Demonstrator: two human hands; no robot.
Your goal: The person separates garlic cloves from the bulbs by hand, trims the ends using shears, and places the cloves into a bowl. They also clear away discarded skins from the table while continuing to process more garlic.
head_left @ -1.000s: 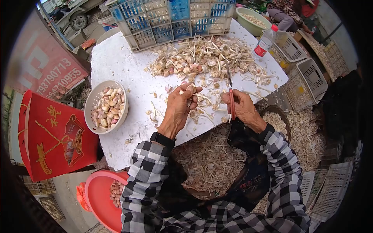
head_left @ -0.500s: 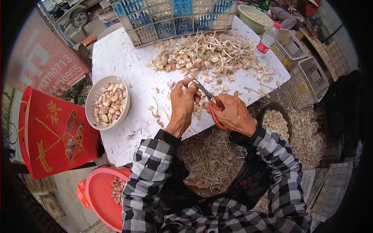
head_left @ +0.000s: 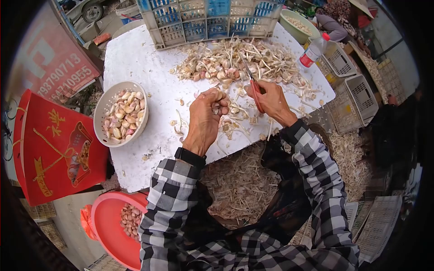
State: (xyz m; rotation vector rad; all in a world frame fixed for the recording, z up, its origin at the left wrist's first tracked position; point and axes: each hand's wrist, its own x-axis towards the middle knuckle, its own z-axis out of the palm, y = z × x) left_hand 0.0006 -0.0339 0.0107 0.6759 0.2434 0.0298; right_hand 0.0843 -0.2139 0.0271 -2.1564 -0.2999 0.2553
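My left hand point(head_left: 205, 115) is curled over the near part of the white table point(head_left: 153, 135), its fingers closed around garlic cloves point(head_left: 220, 95). To its right, my right hand point(head_left: 272, 103) grips scissors point(head_left: 256, 90) by their red handles. The dark blades point away from me, over the edge of the garlic pile point(head_left: 212, 67) of cloves, dry stalks and skins. Loose stalks and skin scraps point(head_left: 235, 122) lie between my hands. Left of my left hand stands a white perforated bowl point(head_left: 100, 119) holding peeled-looking and pinkish garlic cloves point(head_left: 125, 115).
A blue and grey plastic crate point(head_left: 194, 22) stands at the table's back, a red-capped bottle point(head_left: 313, 52) at the right. A red gift bag point(head_left: 58, 149) and red basin point(head_left: 108, 226) are at left. Garlic waste point(head_left: 244, 185) fills a container below. Another person point(head_left: 334, 22) sits back right.
The scissors have moved away from my left hand, swinging up and right so the blades point toward the pile. My left fingers have curled in more.
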